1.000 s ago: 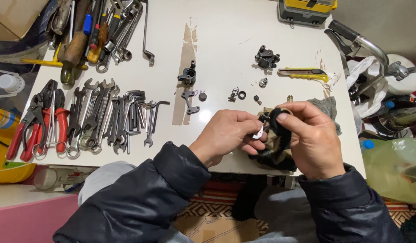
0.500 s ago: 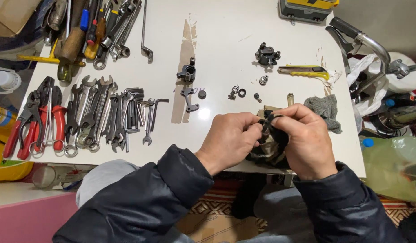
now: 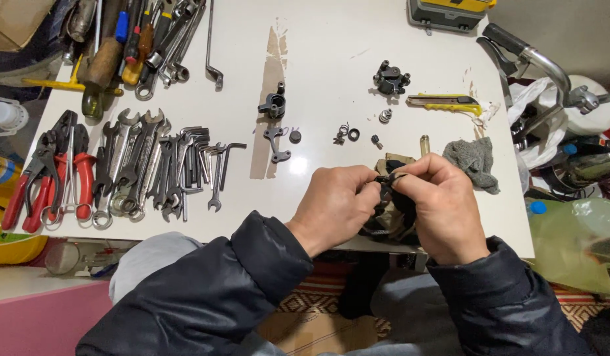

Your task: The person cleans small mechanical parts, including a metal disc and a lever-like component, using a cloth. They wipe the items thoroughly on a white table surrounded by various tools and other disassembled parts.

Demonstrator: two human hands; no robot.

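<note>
Your left hand [image 3: 336, 206] and right hand [image 3: 440, 203] meet just above the near edge of the white bench [image 3: 331, 59], fingers of both pinched together on a small black part [image 3: 388, 179]. A dark, stained rag [image 3: 392, 217] hangs bunched under your right fingers. Just beyond your right hand lies a grey cloth [image 3: 475, 162]; beyond your left fingers sit small springs and washers [image 3: 348, 135]. Spanners [image 3: 143, 168] lie well off to the left.
</note>
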